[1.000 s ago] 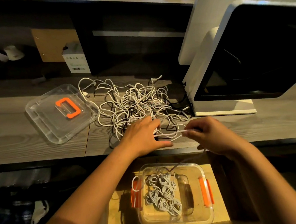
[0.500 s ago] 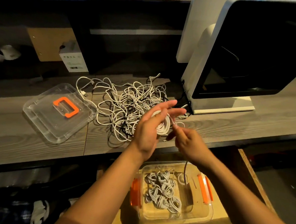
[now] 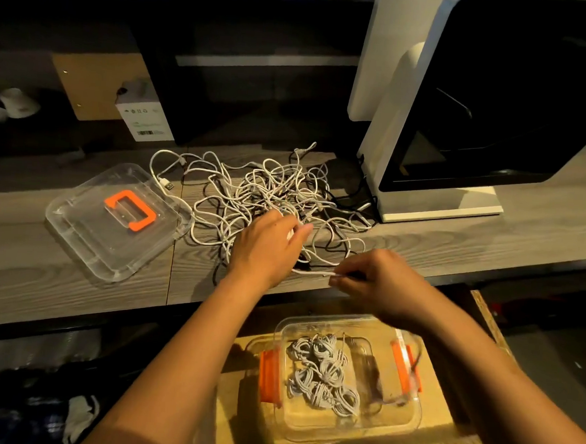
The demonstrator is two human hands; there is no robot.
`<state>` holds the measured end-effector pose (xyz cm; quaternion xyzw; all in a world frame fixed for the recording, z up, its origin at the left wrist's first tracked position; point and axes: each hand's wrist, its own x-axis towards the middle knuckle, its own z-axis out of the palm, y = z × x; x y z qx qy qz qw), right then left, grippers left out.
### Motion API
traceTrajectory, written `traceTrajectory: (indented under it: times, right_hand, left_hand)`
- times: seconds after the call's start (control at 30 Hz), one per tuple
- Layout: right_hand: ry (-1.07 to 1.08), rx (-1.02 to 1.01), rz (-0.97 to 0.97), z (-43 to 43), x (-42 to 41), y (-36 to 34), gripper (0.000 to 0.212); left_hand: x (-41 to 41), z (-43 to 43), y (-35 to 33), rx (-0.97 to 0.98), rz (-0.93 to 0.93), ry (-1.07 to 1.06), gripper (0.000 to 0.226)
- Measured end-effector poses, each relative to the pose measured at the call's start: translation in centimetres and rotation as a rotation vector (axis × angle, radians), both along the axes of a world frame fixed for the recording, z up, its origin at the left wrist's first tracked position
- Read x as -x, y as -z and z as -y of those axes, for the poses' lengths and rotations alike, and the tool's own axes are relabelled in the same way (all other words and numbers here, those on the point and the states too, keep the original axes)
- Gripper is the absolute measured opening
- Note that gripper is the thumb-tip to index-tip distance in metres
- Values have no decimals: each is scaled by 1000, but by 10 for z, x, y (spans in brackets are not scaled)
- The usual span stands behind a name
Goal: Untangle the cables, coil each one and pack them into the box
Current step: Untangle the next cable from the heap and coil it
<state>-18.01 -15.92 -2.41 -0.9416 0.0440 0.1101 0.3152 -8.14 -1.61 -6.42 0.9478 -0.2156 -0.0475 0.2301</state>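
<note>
Clear plastic box (image 3: 392, 430), nearest, holds coiled cables (image 3: 323, 378). Right hand (image 3: 380, 282) pinches a white cable strand (image 3: 310, 273) at the desk (image 3: 455, 245) edge; left hand (image 3: 265, 251) lies over the tangle (image 3: 252, 192), grip unclear. Lid (image 3: 88, 243) lies farther left on desk.

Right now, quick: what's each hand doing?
Left hand: over the cable tangle, grip hidden; cannot tell.
Right hand: pinching a white cable.
</note>
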Motion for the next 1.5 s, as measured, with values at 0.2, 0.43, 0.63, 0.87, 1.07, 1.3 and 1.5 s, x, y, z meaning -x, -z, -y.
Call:
traceTrajectory:
  times: [0.2,0.43,0.63,0.87,1.07,1.3,1.5]
  right_hand:
    - [120,15,82,28,-3,-10,14]
    - [267,-28,196,42,-9,-8,18]
    - [436,-373,102,24,-4,25,23]
    - [62,-332,13,-23,5,42,15]
    - [-201,42,328,-5,3,33,20]
    - [-5,-270,253,11,-6,14,26]
    - [61,-543,153,3,-1,19,24]
  left_hand:
    - [13,0,-5,-134,-153,203,54]
    - [16,10,4,48,-462,241,38]
    - [32,26,-12,984,-865,170,38]
    - [34,46,-2,1061,-542,-166,16]
    - [28,33,2,683,-558,-35,42]
    - [40,16,-17,650,-1221,136,85]
    - [33,13,-11,685,-1258,166,85]
